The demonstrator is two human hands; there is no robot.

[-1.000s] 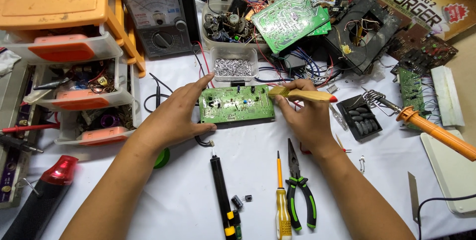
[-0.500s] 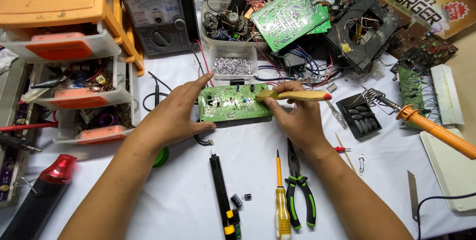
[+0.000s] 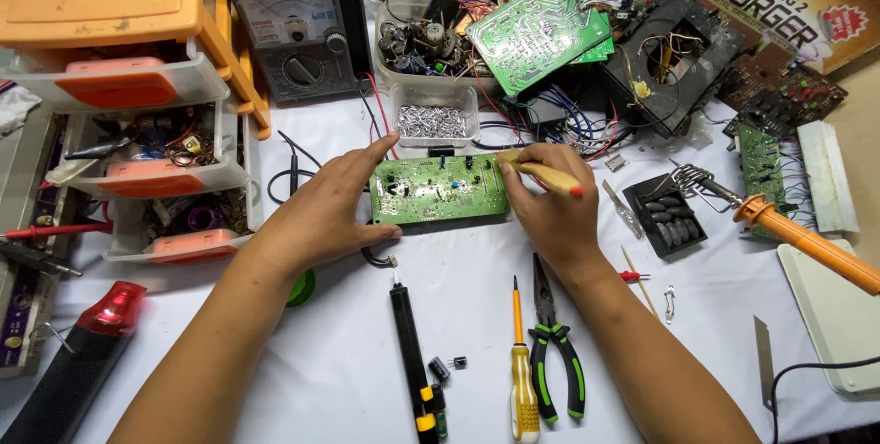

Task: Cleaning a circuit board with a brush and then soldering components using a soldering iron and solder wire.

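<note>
Centrally, toward the far edge of the white-covered worktable (image 3: 275, 352): green circuit board (image 3: 440, 189), flat, component side up, long axis running left to right, squarely between the two hands.

Left hand (image 3: 321, 215): laid along the board's left end, fingers together and stretched, index tip at the far-left corner; steadying, not gripping. Touching.

Right hand (image 3: 545, 215): at the board's right end, fingers curled and pinching a yellow-handled tool with a red tip (image 3: 545, 175), held nearly level over the far-right corner, working end hidden behind the fingers. Both hands equally close, one per short edge.

Near edge, below the board: black desoldering pump (image 3: 411, 352), green-handled pliers (image 3: 555, 352), yellow screwdriver (image 3: 522, 375), all lying lengthwise front to back.

Right side: orange-handled soldering iron (image 3: 807, 241), well apart.

Far edge: analogue multimeter (image 3: 291, 18); clear tub of small metal parts (image 3: 433, 119), just beyond the board.
</note>
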